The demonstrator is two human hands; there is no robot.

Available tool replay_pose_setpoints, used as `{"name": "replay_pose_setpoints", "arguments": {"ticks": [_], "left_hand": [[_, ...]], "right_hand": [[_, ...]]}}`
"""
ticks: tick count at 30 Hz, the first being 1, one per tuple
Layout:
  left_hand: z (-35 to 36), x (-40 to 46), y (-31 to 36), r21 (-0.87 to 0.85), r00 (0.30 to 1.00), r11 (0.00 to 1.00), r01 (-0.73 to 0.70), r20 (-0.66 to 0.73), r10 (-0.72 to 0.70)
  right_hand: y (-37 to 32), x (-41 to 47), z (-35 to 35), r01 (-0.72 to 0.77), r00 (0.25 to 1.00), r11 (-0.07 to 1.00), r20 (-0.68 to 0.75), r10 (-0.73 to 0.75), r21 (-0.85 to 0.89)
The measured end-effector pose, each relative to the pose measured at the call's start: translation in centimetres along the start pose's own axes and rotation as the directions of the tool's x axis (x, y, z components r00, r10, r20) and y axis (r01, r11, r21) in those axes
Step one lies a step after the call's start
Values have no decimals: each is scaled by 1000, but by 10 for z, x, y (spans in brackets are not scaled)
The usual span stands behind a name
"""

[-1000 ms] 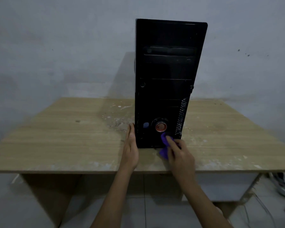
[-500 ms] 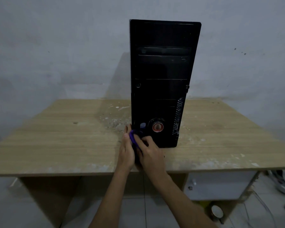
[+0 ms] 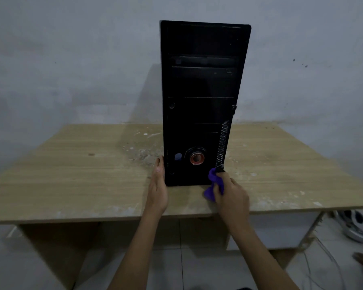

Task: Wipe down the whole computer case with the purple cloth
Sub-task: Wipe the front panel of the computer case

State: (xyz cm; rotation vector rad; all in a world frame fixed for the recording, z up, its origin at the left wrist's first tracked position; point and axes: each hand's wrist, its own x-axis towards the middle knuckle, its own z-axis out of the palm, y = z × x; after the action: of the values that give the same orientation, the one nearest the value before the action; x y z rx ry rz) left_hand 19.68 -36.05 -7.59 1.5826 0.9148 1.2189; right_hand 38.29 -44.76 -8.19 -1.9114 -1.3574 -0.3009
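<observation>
At the lower right corner of the computer case point(image 3: 201, 97), your right hand point(image 3: 232, 197) grips the bunched purple cloth point(image 3: 215, 184), its soft folds pressed to the glossy black front just below the ribbed silver strip point(image 3: 223, 141). The tall, boxy case stands upright on the pale wood-grain table point(image 3: 71, 174), a round copper-ringed button point(image 3: 196, 158) low on its face. Your left hand point(image 3: 158, 188) lies flat, fingers straight, against the case's lower left edge.

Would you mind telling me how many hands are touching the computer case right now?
2. The left hand rests flat against the computer case's lower left edge; the right hand holds the purple cloth against its lower right corner.
</observation>
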Motion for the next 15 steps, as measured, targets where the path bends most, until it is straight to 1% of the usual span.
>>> {"name": "replay_pose_setpoints", "arguments": {"ticks": [2, 3, 7, 10, 12, 15], "left_hand": [[0, 0, 1, 7, 1000, 1000, 3, -3, -3], [0, 0, 1, 8, 1000, 1000, -1, -6, 1], [1, 3, -2, 2, 1000, 1000, -3, -15, 3], [0, 5, -5, -29, 1000, 1000, 10, -5, -10], [-1, 6, -7, -38, 1000, 999, 16, -13, -17], [-1, 5, -4, -38, 1000, 999, 21, -12, -22]], "right_hand": [[-10, 0, 4, 6, 1000, 1000, 28, -6, 22], [-16, -1, 7, 33, 998, 999, 50, -34, 30], [-51, -4, 25, 215, 965, 977, 153, -211, -9], [-73, -7, 37, 373, 917, 926, 173, -359, -59], [-74, -5, 39, 411, 900, 909, 192, -391, -76], [-66, -1, 33, 398, 901, 913, 226, -370, -90]]}}
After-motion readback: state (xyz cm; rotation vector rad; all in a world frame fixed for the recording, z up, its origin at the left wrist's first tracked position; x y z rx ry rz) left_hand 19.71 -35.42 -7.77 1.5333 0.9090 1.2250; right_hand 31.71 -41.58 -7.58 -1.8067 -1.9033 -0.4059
